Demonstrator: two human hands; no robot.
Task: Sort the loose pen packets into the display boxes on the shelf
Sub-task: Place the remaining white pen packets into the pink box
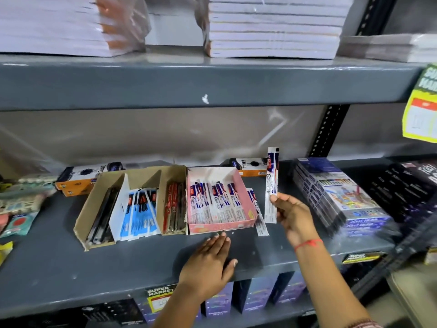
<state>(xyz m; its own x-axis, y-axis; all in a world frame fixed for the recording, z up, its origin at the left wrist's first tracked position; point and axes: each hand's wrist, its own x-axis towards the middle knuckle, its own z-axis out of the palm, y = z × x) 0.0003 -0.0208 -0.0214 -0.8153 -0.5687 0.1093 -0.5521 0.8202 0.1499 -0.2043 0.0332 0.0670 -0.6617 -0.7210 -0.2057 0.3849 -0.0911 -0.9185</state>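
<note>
Beside the pink box (246,204), right hand (294,215) pinches a pen packet (272,185); left hand (210,259) flat, open.

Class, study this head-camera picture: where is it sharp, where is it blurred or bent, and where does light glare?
Head view: sharpest mid-frame, on the pink box and the packet held by the right hand; left and right edges smear into blur; the upper shelf edge bows from wide-angle distortion; glare streaks the plastic sheet behind; the left hand casts a soft shadow.
</note>
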